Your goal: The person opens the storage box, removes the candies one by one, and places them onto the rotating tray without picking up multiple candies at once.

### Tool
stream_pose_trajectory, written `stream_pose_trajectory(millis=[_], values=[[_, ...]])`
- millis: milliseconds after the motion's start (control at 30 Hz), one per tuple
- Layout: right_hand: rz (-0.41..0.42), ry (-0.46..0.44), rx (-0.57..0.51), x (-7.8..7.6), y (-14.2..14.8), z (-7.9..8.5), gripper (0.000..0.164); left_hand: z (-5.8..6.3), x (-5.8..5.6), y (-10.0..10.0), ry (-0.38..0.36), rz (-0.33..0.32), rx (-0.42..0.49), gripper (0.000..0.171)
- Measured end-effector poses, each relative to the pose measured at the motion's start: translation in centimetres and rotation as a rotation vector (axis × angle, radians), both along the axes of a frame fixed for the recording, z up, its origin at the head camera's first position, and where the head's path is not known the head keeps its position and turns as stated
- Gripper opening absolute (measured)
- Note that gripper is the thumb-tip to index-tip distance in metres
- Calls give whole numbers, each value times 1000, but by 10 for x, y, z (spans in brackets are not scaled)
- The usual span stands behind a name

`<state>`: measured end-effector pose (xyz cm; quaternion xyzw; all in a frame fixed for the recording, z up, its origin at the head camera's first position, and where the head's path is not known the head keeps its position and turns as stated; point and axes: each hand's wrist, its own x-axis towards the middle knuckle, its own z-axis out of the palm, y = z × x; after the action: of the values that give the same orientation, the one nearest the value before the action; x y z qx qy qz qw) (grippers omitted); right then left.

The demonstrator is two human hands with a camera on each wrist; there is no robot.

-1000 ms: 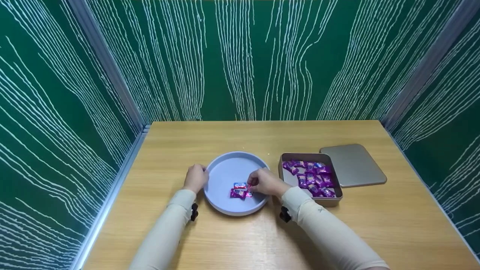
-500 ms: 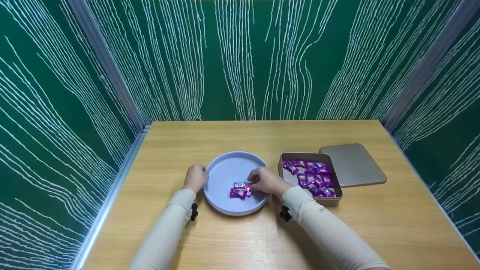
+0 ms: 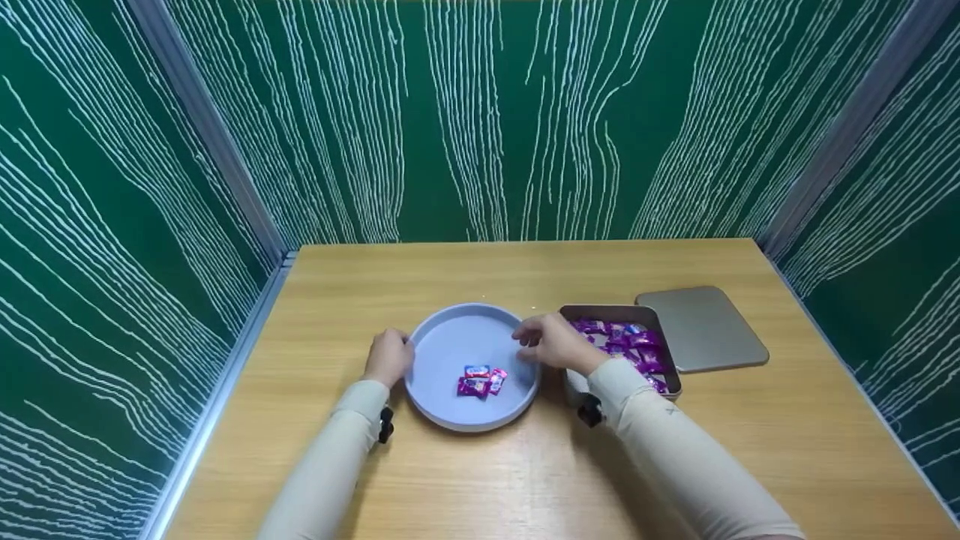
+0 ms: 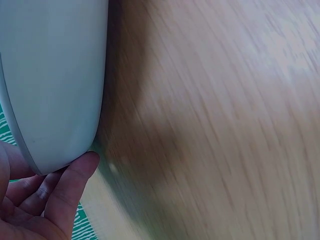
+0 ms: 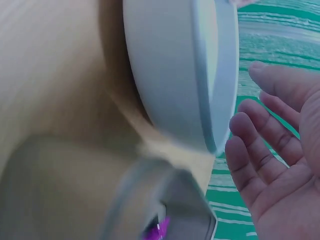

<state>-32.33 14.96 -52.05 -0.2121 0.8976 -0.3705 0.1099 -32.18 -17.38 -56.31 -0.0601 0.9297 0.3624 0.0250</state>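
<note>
A round pale-blue plate point(image 3: 450, 409) with a raised rim lies on the table, and three wrapped candies sit close together in it. They are a blue-and-red candy point(image 3: 477, 370), a purple candy point(image 3: 473, 387) and a pink candy point(image 3: 497, 381). My left hand point(image 3: 389, 358) grips the plate's left rim; in the left wrist view its fingers point(image 4: 75, 177) touch the outer wall. Above the plate's right rim is my right hand point(image 3: 555, 343), fingers loosely bent and holding nothing. It partly covers the square metal tin point(image 3: 670, 346) of purple candies point(image 3: 641, 339).
The tin's flat lid point(image 3: 705, 330) lies at the right, next to the tin. Green walls point(image 3: 465, 120) with white wavy lines enclose the wooden table point(image 3: 420, 277) at the back and sides.
My right hand has let go of the pink candy and moved up and right, away from the candies towards the tin. The left hand stays on the rim.
</note>
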Motion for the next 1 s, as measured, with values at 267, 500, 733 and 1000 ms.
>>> stream_pose_trajectory(millis=[267, 500, 733, 1000], values=[[-62, -30, -11, -4, 27, 6, 31, -1, 0, -1, 5, -5, 6, 25], [-82, -10, -13, -6, 55, 8, 31, -1, -1, -1, 3, -5, 19, 26], [-92, -15, -32, -8, 79, 6, 29, 1, 0, 0, -55, 6, 32, 29], [-111, 5, -56, -9, 103, 0, 28, 0, 2, 1, 16, -4, -49, 28]])
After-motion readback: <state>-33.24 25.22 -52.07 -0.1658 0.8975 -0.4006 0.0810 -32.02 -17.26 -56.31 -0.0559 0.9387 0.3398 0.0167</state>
